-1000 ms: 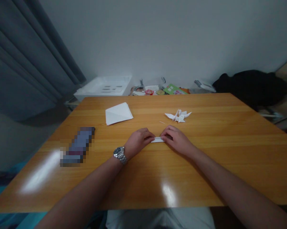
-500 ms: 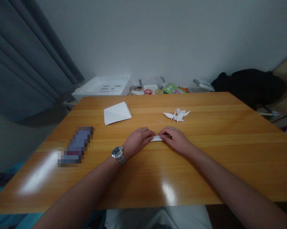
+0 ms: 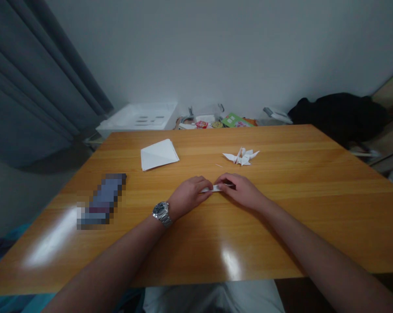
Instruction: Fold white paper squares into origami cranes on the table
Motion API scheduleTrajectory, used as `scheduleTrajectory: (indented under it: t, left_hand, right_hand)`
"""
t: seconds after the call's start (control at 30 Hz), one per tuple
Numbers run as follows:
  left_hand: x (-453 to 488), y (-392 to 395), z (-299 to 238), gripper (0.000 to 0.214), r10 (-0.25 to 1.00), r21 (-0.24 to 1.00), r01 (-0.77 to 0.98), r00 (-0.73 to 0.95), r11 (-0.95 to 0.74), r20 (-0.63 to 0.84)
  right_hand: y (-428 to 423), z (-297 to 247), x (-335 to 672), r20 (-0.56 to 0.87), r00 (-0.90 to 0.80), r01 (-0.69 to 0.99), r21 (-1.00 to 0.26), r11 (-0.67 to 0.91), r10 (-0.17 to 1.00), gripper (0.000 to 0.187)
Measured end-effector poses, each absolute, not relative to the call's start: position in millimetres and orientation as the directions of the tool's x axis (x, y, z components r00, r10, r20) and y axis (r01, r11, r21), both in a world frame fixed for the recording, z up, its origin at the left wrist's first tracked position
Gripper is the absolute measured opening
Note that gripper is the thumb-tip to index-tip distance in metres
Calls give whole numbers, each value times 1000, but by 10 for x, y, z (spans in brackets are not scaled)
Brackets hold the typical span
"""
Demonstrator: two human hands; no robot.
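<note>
A narrow folded strip of white paper (image 3: 215, 188) lies low over the wooden table, between my two hands. My left hand (image 3: 191, 193), with a metal watch (image 3: 162, 213) on its wrist, is closed on the strip's left end, thumb on the near side and fingers over the top. My right hand (image 3: 238, 191) pinches the right end between thumb and curled fingers. Both hands cover most of the paper, so its folds are hard to make out. Beyond my right hand sit white folded paper cranes (image 3: 242, 156).
A stack of white paper (image 3: 159, 154) lies at the back left of the table (image 3: 281, 243). A pixelated phone-like object (image 3: 105, 198) is at the left. Behind the table stand a white tray-like box (image 3: 140, 117) and a green booklet (image 3: 237, 120); a black cloth (image 3: 340, 115) is at right.
My left thumb and fingers have shifted on the strip, with the thumb now lower and apart from the fingers. My right hand has edged slightly left. The view has shifted a little.
</note>
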State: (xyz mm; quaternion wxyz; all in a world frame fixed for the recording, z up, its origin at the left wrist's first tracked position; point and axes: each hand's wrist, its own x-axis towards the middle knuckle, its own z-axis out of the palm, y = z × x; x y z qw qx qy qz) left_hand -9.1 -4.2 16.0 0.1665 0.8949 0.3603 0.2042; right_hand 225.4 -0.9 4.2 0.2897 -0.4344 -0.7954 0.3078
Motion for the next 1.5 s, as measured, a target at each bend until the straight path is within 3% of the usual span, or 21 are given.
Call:
scheduleTrajectory:
  t: [0.13,0.37,0.63,0.97,1.33,1.5]
  left_hand:
    - [-86,-51,177,14,748,502,580,618,-641,242]
    - [-60,-46,142,10,821,616,580,532,-532,208]
    - [-34,9,87,13,774,467,622,560,-628,296]
    - [-36,27,71,19,762,438,626,570,-645,307]
    - [6,2,58,14,773,356,686,566,-634,287]
    - [33,-12,73,13,765,282,712,577,-643,287]
  right_hand:
    - [-33,64,2246,263,-483,509,-692,512,835,16]
    - [21,-4,2215,408,-505,504,-576,644,761,7]
    - [41,-5,2180,388,-542,580,-468,666,745,8]
    - [18,-14,2168,358,-532,638,-426,641,767,9]
    - [-21,-22,2129,374,-628,690,-138,710,683,10]
    - [-58,2,2113,338,-627,725,-76,685,701,10]
